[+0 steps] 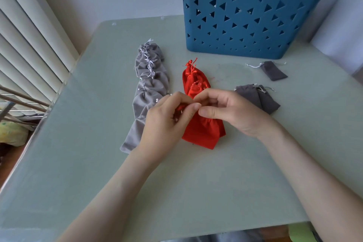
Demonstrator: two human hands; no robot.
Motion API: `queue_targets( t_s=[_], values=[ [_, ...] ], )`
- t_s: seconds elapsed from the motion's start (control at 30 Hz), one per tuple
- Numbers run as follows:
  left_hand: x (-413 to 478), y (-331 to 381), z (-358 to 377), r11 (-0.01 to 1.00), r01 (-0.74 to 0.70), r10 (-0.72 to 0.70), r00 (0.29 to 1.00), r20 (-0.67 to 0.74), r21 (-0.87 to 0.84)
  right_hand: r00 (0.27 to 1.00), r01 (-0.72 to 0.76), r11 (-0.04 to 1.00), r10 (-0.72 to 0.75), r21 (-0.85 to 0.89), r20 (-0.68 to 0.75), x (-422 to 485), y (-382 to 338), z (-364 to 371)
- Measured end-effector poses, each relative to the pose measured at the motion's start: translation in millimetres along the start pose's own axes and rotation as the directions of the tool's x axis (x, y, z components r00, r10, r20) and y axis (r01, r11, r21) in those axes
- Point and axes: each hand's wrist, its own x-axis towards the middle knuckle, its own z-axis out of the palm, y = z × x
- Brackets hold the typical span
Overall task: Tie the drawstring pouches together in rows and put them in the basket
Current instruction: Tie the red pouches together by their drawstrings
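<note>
- Pinching red cord at the near end of the red pouch row (198, 104), the left hand (167, 122) and right hand (229, 112) meet mid-table (98, 163), each grip clenched on it.
- The knot itself is hidden behind the fingers.
- The light grey row (149, 84) lies just left; dark grey pouches (259, 98) lie right.
- The blue basket (245, 21) stands behind, its top cut off.
</note>
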Motion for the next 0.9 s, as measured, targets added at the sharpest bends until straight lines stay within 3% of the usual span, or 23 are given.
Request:
queue_targets(
  t_s=[0.17, 0.27, 0.33, 0.6, 0.77, 0.9],
  values=[
    [3, 7, -1, 0.982, 0.051, -0.056, 0.998, -0.022, -0.18, 0.998, -0.049, 0.998, 0.047, 0.031, 0.049, -3, 0, 2],
    [4, 7, -2, 0.9, 0.126, -0.115, 0.992, 0.052, -0.418, 0.993, -0.044, 0.998, 0.038, 0.051, 0.113, -4, -2, 1],
    [5, 7, -2, 0.874, 0.146, -0.127, 0.989, 0.072, -0.464, 0.992, -0.05, 0.994, 0.038, 0.096, 0.12, -5, -5, 1],
    [4, 3, 1, 0.858, 0.352, -0.323, 0.936, 0.139, -0.374, 0.995, 0.052, 0.988, -0.038, 0.145, -0.096, 0, 2, -1],
    [3, 4, 2, 0.951, 0.285, -0.268, 0.953, 0.138, -0.123, 0.979, 0.088, 0.988, -0.063, 0.124, -0.196, 2, 2, 2],
    [3, 4, 3, 0.945, 0.302, -0.286, 0.949, 0.134, -0.123, 0.971, 0.091, 0.995, -0.078, 0.05, -0.224, 5, 5, 6]
  ],
)
